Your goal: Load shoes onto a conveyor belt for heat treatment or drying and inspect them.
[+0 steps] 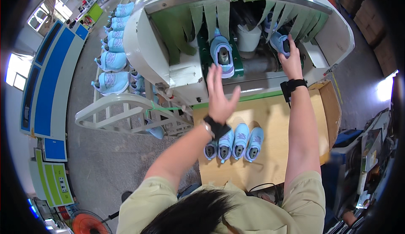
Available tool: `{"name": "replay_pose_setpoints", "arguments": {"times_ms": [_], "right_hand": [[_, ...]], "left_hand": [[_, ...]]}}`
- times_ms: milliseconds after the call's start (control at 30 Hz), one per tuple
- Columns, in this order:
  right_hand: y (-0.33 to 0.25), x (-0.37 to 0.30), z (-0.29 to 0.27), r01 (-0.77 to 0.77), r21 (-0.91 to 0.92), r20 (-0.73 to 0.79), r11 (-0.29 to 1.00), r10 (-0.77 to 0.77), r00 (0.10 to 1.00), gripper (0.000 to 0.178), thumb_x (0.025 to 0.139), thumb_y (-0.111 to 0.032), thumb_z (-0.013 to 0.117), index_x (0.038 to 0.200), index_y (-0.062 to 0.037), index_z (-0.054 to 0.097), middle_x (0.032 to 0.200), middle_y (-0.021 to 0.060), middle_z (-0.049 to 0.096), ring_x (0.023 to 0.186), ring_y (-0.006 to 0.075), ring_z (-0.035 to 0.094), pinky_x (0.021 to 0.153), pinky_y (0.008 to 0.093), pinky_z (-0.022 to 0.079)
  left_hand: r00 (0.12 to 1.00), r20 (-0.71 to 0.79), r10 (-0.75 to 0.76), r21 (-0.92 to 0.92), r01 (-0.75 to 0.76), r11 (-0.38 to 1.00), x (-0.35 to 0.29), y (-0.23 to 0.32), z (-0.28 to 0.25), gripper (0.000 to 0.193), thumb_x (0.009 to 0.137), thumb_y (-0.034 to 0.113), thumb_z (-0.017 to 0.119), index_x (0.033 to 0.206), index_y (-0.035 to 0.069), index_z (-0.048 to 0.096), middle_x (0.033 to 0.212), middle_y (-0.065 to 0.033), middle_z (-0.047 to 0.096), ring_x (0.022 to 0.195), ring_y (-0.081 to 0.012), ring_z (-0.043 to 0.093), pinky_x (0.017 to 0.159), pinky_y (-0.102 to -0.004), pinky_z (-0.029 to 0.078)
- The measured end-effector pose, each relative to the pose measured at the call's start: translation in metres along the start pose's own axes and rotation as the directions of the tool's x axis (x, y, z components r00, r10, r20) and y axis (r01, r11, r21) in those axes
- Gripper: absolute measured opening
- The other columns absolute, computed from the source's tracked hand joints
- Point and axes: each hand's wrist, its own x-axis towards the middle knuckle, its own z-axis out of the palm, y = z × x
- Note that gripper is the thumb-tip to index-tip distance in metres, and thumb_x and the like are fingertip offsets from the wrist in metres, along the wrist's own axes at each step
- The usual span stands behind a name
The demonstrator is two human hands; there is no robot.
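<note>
My right hand (291,63) is closed around the heel of a light blue shoe (277,42) at the right side of the machine's opening. Another light blue sneaker (222,54) rests on the green conveyor belt (206,61), its toe under the hanging green strips (211,18) and a dark last inside it. Just below that sneaker's heel, my left hand (221,99) is open with thumb and fingers spread. Whether its fingertips touch the heel I cannot tell. Behind the strips on the right, part of one more blue shoe (269,23) shows.
Several blue shoes (240,141) stand in a row on the wooden table (274,149) in front of me. A metal rack (109,109) full of blue shoes is at the left. The white machine housing (147,52) surrounds the opening; a cardboard side (331,107) edges the table's right.
</note>
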Motion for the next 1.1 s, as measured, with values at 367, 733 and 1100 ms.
{"name": "replay_pose_setpoints", "arguments": {"times_ms": [367, 733, 1100], "right_hand": [[0.114, -0.335, -0.011, -0.333, -0.371, 0.308, 0.867, 0.453, 0.837, 0.077, 0.090, -0.034, 0.065, 0.151, -0.0046, 0.029, 0.154, 0.0247, 0.029, 0.141, 0.0429, 0.028, 0.113, 0.0510, 0.027], [-0.009, -0.478, -0.054, -0.355, -0.637, 0.473, 0.684, 0.711, 0.520, 0.139, 0.053, -0.046, 0.091, 0.157, -0.0146, 0.004, 0.162, 0.0230, -0.002, 0.148, 0.0469, 0.001, 0.114, 0.0640, 0.014], [-0.010, -0.478, -0.053, -0.354, -0.681, 0.449, 0.641, 0.748, 0.490, 0.142, 0.051, -0.046, 0.092, 0.157, -0.0166, 0.003, 0.162, 0.0202, -0.002, 0.149, 0.0440, 0.002, 0.114, 0.0634, 0.017]], "left_hand": [[0.626, 0.734, -0.264, 0.459, -0.170, 0.872, -0.189, -0.030, -0.041, 0.074, 0.089, 0.053, 0.057, 0.146, 0.009, 0.038, 0.151, -0.0203, 0.035, 0.139, -0.0370, 0.034, 0.110, -0.0599, 0.022], [0.671, 0.703, -0.237, 0.505, -0.236, 0.830, -0.197, -0.040, -0.040, 0.069, 0.086, 0.052, 0.057, 0.137, 0.006, 0.047, 0.149, -0.0203, 0.039, 0.126, -0.0336, 0.045, 0.102, -0.0568, 0.027], [0.722, 0.669, -0.175, 0.494, -0.256, 0.831, -0.204, -0.043, -0.040, 0.067, 0.084, 0.051, 0.061, 0.133, 0.006, 0.050, 0.146, -0.0191, 0.043, 0.119, -0.0310, 0.051, 0.099, -0.0524, 0.029]]}}
